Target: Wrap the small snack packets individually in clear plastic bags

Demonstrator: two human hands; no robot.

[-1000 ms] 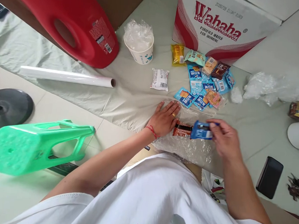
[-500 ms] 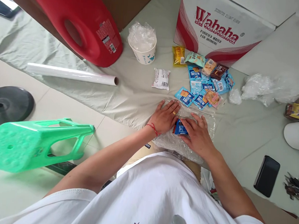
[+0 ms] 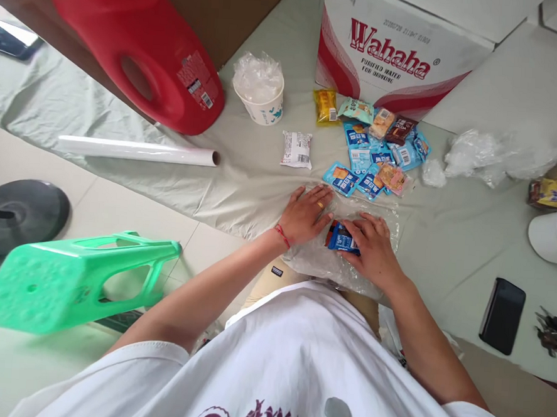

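My left hand point(image 3: 304, 216) lies flat with its fingers stretched out, palm down on a crinkled clear plastic bag point(image 3: 313, 261) at the table's near edge. A red string is round its wrist. On the same plastic rests a blue snack packet point(image 3: 344, 238) with a dark reddish end at its left. My right hand point(image 3: 373, 242) is closed over the packet's right part, thumb at the near side and forefinger at the far side. Just beyond the hands are several light-blue snack packets point(image 3: 341, 178), and a white packet point(image 3: 296, 150) lies apart to their left.
A Wahaha carton point(image 3: 396, 58) stands behind the snacks. Farther left are a paper cup point(image 3: 260, 110) stuffed with plastic, a red jug point(image 3: 172, 95) and a white roll point(image 3: 140, 151). A phone point(image 3: 503, 315) and keys point(image 3: 554, 332) lie right. A green stool point(image 3: 32, 288) is at lower left.
My right hand has drawn its fingers closer together round the blue packet and shifted slightly right with it. More of the packet shows. My left hand stays flat; the whole view has shifted a little.
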